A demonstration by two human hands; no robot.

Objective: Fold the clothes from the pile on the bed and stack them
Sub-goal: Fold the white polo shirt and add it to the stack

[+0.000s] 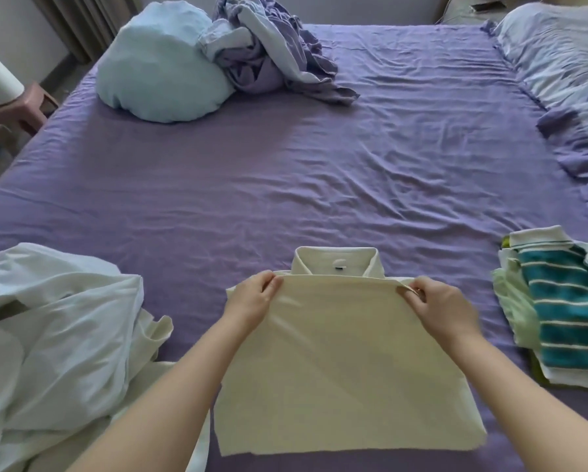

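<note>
both hands (340, 301) pinch the cream shirt's (343, 376) folded-up edge below its collar.

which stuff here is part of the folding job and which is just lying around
Part of the job: cream collared shirt, held at its folded edge by left hand and right hand; white pile; folded stack.

Lying about: blue pillow, purple bundle, bedding.

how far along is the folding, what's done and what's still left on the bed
Done: a folded stack with a teal striped shirt on top sits to the right. In hand: the left hand and right hand pinch the folded-up edge of a cream collared shirt, bringing it to the collar. Left: the white pile beside it.
</note>
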